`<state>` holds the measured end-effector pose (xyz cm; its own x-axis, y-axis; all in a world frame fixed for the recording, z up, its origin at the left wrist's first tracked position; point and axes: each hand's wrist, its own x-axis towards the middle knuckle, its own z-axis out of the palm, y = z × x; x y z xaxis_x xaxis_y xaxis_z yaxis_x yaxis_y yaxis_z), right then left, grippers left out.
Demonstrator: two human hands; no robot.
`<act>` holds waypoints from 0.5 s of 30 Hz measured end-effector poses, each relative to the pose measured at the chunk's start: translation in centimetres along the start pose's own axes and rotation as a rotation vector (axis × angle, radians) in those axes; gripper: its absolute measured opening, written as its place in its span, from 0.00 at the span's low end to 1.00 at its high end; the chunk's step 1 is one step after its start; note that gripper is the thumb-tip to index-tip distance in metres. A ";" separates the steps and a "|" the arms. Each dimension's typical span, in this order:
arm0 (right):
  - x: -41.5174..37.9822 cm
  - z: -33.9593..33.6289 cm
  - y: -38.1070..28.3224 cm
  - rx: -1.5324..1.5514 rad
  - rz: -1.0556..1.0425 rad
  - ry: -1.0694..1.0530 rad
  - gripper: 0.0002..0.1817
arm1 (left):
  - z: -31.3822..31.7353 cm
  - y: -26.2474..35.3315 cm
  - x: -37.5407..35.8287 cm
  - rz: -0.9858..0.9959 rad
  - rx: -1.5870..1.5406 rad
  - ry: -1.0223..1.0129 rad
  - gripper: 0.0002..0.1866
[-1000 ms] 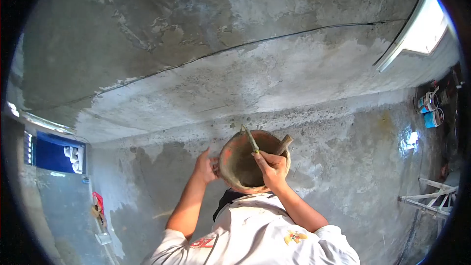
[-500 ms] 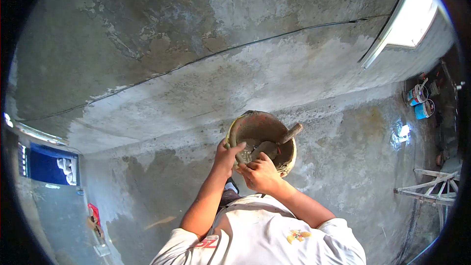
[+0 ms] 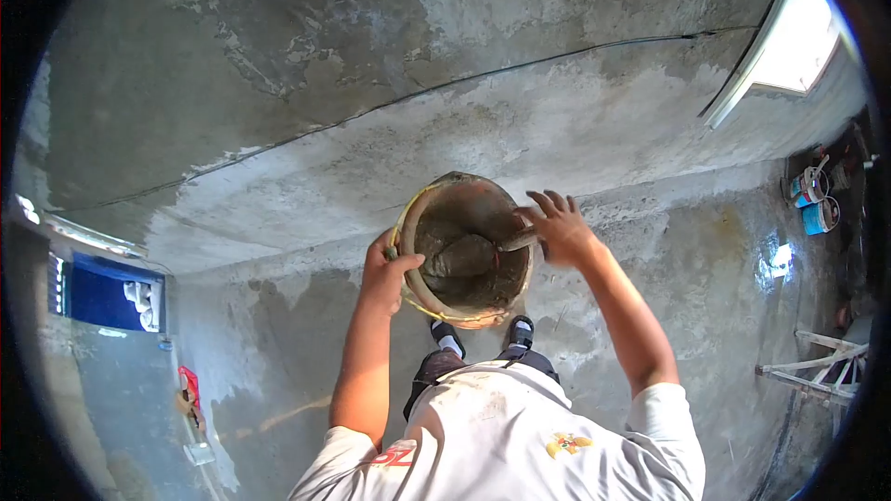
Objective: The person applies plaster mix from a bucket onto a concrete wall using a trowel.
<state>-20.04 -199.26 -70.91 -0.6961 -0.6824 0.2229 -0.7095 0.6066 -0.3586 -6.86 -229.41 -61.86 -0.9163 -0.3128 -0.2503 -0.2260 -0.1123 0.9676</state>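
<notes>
My left hand (image 3: pixel 381 271) is closed over the left rim of a mortar-stained bucket (image 3: pixel 457 197), with the thumb lying over the edge. The bucket hangs in front of me above my feet, its mouth facing up toward the camera. Inside it lies a trowel (image 3: pixel 464 257), its blade smeared with grey mortar and its handle slanting up to the right rim. My right hand (image 3: pixel 566 234) is at that rim, fingers spread, close beside the handle's end. Wet mortar coats the bucket's inner wall.
A rough cement wall (image 3: pixel 353 181) with a cable (image 3: pixel 464 83) across it rises ahead. Blue and white pails (image 3: pixel 817 216) stand at the far right, above a white metal frame (image 3: pixel 817 366). Red and brown items (image 3: pixel 189 390) lie at the left, near a blue doorway (image 3: pixel 97 292).
The bucket has shifted up and left, rotating slightly. My right hand has left the near rim, moved right and spread its fingers by the handle. My left hand stays on the rim.
</notes>
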 end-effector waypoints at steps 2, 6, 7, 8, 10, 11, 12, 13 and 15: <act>1.1 0.6 0.8 0.082 0.010 -0.181 0.41 | -0.2 1.2 0.0 0.036 0.009 0.005 0.16; 1.6 0.9 -1.2 0.147 -0.111 -0.307 0.39 | -1.4 2.2 0.1 0.051 0.073 0.085 0.16; 2.0 -0.6 -3.1 0.021 -0.115 -0.400 0.37 | -2.2 1.5 0.5 0.065 0.116 0.063 0.15; 2.4 -1.7 -4.7 -0.108 -0.119 -0.492 0.36 | -2.7 1.0 0.7 0.080 0.158 0.040 0.15; 2.9 -1.1 -6.3 -0.161 -0.135 -0.484 0.24 | -1.9 1.5 0.2 0.066 0.128 0.032 0.14; 3.2 0.3 -6.4 -0.235 -0.250 -0.412 0.18 | -1.7 1.6 0.1 0.064 0.130 0.030 0.14; 3.8 0.0 -7.1 -0.312 -0.365 -0.337 0.12 | -1.6 1.8 0.3 0.065 0.131 0.027 0.14; 4.2 -0.7 -7.4 -0.311 -0.365 -0.333 0.12 | -1.9 1.5 0.4 0.058 0.168 0.062 0.13; 4.8 -2.6 -7.6 -0.379 -0.360 -0.301 0.07 | -2.5 1.3 0.5 0.064 0.152 0.044 0.14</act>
<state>-18.25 -206.13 -64.77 -0.3828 -0.9237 -0.0159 -0.9228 0.3816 0.0523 -6.80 -232.05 -60.85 -0.9157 -0.3564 -0.1858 -0.2180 0.0520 0.9746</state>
